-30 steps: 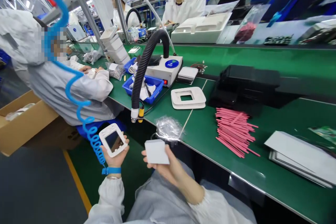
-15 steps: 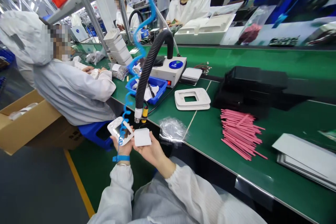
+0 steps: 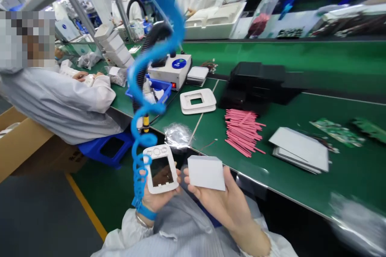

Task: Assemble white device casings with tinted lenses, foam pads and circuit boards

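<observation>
My left hand (image 3: 158, 197) holds a white plastic frame (image 3: 152, 184) with a dark screen-like window and button outlines at its top. A blue wristband (image 3: 146, 211) circles my left wrist, and a blue coiled cord (image 3: 132, 76) rises from it across the view. In my right hand (image 3: 221, 204) is a flat, light grey-white rectangular piece (image 3: 206, 173), gripped by its edges with the thumb at its right side. The two held pieces are side by side and apart, in front of the table's edge.
Pink sticks (image 3: 243, 132), white panels (image 3: 298, 150), stacked white frames (image 3: 205, 106), a black object (image 3: 256, 84) and clear plastic (image 3: 177, 134) lie on the green table (image 3: 211, 138). Behind the cord stands a grey machine (image 3: 173, 73). A co-worker's sleeve (image 3: 90, 90) is at left.
The view has shifted right. My hands have moved apart, and the white frame and flat piece now appear larger and separated. The blue cord looms larger in front.
</observation>
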Demonstrator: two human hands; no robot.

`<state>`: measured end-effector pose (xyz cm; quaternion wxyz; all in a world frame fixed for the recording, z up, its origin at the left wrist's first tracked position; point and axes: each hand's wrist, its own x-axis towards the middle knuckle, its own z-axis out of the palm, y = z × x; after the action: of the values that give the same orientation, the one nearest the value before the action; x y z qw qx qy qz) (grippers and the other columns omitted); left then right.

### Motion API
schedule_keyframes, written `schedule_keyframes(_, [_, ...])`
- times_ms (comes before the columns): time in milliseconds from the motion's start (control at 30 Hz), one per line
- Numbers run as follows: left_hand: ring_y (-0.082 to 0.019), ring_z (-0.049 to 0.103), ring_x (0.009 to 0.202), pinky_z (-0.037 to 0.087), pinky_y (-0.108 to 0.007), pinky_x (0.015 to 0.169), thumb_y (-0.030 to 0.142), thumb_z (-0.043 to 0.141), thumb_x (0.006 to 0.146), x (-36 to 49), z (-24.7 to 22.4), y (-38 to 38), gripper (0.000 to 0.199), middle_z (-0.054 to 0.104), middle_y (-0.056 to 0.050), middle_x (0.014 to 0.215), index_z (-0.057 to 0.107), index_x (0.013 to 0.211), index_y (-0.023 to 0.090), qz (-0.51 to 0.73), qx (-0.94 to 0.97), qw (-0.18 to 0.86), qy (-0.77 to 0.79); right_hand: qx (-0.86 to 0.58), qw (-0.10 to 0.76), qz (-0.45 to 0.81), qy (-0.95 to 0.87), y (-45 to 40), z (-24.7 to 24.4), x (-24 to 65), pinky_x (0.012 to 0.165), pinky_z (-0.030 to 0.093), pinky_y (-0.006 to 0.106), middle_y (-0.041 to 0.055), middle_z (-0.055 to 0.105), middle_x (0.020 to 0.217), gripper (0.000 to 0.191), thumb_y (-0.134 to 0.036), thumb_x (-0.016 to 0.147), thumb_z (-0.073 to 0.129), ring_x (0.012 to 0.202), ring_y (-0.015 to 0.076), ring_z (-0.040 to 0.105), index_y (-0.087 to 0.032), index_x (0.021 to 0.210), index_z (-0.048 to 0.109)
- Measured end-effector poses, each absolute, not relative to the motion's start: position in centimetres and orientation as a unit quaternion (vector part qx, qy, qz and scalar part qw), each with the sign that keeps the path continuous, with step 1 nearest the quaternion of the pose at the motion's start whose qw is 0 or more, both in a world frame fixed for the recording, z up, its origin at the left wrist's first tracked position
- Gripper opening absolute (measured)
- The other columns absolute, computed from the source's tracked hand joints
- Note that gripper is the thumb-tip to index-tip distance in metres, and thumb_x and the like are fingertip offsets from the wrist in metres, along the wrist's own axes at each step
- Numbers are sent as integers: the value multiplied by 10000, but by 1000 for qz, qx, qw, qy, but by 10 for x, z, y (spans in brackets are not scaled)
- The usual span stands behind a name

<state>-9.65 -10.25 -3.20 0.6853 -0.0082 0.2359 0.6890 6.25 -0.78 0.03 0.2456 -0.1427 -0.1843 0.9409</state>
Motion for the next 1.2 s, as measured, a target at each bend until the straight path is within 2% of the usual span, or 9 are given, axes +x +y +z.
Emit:
schedule_keyframes(100, [-270, 596, 894, 490, -339, 706, 695, 654, 563, -74, -17, -77, 909, 650, -174, 1036, 567, 1184, 37, 640, 21, 739, 209, -185, 322, 900, -226, 0, 4, 92, 819, 510, 415, 121, 653, 1100, 610, -686, 837, 286, 953, 235, 632, -246, 1089, 625])
schedule_keyframes(267, [-272, 601, 885, 514, -351, 678, 758, 558, 600, -44, -2, -42, 939, 651, -176, 1026, 566, 1179, 19, 566, 59, 804, 173, -217, 425, 855, -203, 0, 5, 132, 903, 480, 449, 111, 655, 1097, 576, -693, 803, 377, 1007, 244, 620, -255, 1080, 627])
schedule_keyframes(433, [-286, 596, 919, 517, -363, 698, 766, 517, 628, -25, 3, -28, 939, 638, -192, 1061, 554, 1194, 17, 523, 81, 835, 152, -245, 449, 851, -123, 1, 11, 153, 940, 469, 391, 108, 661, 1107, 561, -658, 826, 387, 1019, 213, 622, -220, 1071, 638])
schedule_keyframes(600, [-291, 590, 917, 519, -365, 688, 774, 500, 630, -19, 8, -21, 960, 629, -208, 1057, 543, 1198, 2, 524, 83, 836, 144, -241, 444, 860, -77, 5, 17, 161, 851, 518, 271, 91, 698, 1022, 512, -624, 810, 468, 916, 166, 659, -208, 1036, 663])
schedule_keyframes(767, [-278, 585, 895, 518, -350, 669, 780, 506, 616, -18, 10, -15, 976, 633, -194, 1035, 542, 1201, 0, 525, 80, 834, 150, -255, 499, 824, -86, 9, 12, 162, 868, 524, 316, 54, 668, 1112, 488, -604, 713, 618, 1011, 194, 628, -264, 1061, 640])
schedule_keyframes(900, [-271, 585, 894, 509, -345, 671, 780, 519, 606, -19, 8, -10, 968, 636, -186, 1034, 549, 1192, 10, 518, 79, 837, 158, -272, 518, 793, -169, 16, 7, 164, 876, 521, 395, 61, 665, 1105, 484, -593, 726, 605, 991, 227, 631, -265, 1082, 623])
schedule_keyframes(1033, [-282, 594, 906, 499, -368, 717, 795, 505, 598, -20, 3, -7, 981, 645, -189, 1017, 559, 1178, 5, 512, 79, 837, 177, -281, 499, 744, -344, 28, 8, 163, 812, 535, 449, 94, 625, 1163, 561, -635, 712, 591, 937, 260, 637, -263, 1132, 590])
schedule_keyframes(1100, [-290, 598, 914, 488, -384, 746, 803, 479, 611, -20, 1, -5, 967, 650, -191, 1014, 575, 1162, 14, 511, 74, 836, 186, -308, 475, 671, -479, 35, 12, 157, 829, 521, 452, 96, 591, 1210, 594, -591, 687, 653, 950, 257, 623, -274, 1179, 551])
schedule_keyframes(1200, [-301, 604, 924, 467, -419, 780, 777, 412, 690, -20, -1, -4, 838, 663, -158, 1023, 611, 1139, 98, 520, 53, 830, 193, -329, 435, 466, -697, 46, 16, 145, 910, 461, 488, 106, 572, 1225, 613, -440, 686, 725, 1065, 277, 554, -261, 1231, 507])
